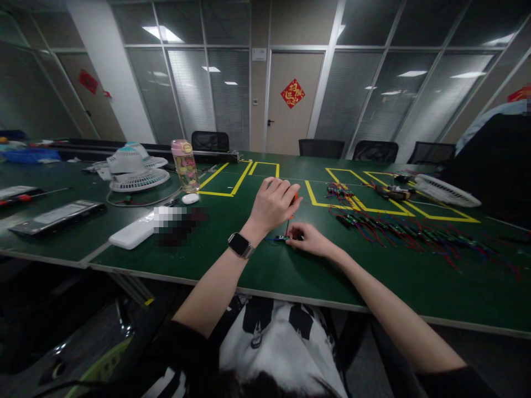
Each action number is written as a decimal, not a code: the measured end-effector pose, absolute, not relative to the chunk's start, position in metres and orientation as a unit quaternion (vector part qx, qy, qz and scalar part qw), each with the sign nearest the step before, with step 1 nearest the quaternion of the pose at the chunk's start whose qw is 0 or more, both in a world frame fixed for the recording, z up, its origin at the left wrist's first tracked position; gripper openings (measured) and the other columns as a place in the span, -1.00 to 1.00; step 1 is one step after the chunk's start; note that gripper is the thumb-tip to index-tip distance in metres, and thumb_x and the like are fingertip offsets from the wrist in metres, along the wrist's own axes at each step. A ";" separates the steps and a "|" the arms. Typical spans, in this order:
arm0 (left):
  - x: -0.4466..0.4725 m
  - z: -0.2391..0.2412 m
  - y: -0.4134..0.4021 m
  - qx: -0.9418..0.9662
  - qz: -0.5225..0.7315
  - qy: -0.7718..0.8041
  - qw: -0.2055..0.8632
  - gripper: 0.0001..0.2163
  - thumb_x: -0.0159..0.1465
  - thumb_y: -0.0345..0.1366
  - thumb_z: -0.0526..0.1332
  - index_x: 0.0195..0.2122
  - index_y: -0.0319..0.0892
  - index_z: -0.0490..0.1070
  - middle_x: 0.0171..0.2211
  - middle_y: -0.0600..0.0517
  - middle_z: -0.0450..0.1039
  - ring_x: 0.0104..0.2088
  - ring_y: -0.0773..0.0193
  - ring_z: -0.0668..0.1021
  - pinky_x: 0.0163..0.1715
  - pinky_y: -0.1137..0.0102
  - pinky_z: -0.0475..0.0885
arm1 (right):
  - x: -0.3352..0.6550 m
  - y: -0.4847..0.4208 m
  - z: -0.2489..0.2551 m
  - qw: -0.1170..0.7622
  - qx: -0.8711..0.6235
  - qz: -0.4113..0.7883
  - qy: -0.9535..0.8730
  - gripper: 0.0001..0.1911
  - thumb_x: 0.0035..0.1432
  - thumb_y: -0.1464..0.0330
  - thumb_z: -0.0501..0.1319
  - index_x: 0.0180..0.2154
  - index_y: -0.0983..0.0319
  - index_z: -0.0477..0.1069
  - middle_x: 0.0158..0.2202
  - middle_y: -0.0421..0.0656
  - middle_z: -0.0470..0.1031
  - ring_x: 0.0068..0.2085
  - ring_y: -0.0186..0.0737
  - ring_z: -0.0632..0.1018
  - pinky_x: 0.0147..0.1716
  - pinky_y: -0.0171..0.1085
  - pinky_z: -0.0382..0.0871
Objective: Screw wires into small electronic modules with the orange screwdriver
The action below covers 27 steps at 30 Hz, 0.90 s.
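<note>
Two bare hands hold an orange-handled screwdriver with a thin shaft (295, 198) over a small green circuit board (282, 238) on a dark green tabletop (224, 249).
The left hand (271, 204) is wrapped around the handle, shaft pointing down at the board, which lies near the table's front edge. The right hand (309, 239) has curled fingers at the board's right side; whether they pinch it, I cannot tell.

Premises: office, serving as electronics workspace. Evidence: glazed partitions (363, 83) with blinds (186, 94) at eleven and one o'clock; door (286, 132) at twelve; mesh-backed chairs (375, 152) at two; green tabletop (332, 282) bearing yellow tape outlines (384, 213); wired circuit boards (409, 235) at three.
</note>
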<state>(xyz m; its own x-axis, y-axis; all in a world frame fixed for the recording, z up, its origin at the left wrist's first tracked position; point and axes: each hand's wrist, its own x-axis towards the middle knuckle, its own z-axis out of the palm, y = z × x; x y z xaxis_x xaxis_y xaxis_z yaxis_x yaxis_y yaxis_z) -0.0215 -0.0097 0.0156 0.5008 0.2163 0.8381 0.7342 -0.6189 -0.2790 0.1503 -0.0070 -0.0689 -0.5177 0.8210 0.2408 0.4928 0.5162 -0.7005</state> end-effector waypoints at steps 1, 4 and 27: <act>-0.022 0.016 -0.010 -0.806 -0.404 -0.295 0.317 -0.72 0.33 -0.22 0.02 -0.08 -0.25 0.39 -0.26 -0.08 0.46 -0.19 0.15 0.43 -0.07 0.20 0.24 | 0.150 -0.007 -0.069 0.285 -0.400 0.288 -0.822 -0.90 0.00 0.38 0.23 -0.38 0.25 0.37 -0.51 -0.26 0.37 -0.46 -0.33 0.39 -0.42 -0.34 0.25; -0.021 0.016 -0.011 -0.816 -0.418 -0.282 0.282 -0.74 0.34 -0.28 0.01 -0.05 -0.24 0.38 -0.16 -0.10 0.47 -0.11 0.15 0.44 -0.03 0.19 0.23 | 0.150 -0.008 -0.068 0.283 -0.401 0.288 -0.822 -0.90 0.00 0.38 0.23 -0.38 0.25 0.37 -0.50 -0.25 0.38 -0.45 -0.33 0.39 -0.41 -0.34 0.26; -0.017 0.016 0.001 -0.697 -0.547 -0.222 -0.407 -0.72 0.17 -0.33 0.25 -0.08 -0.18 0.49 -0.12 -0.08 0.54 -0.15 0.24 0.55 -0.11 0.30 0.43 | 0.149 -0.011 -0.063 0.275 -0.408 0.273 -0.827 -0.91 0.01 0.39 0.23 -0.36 0.26 0.38 -0.49 -0.25 0.38 -0.44 -0.33 0.40 -0.41 -0.35 0.26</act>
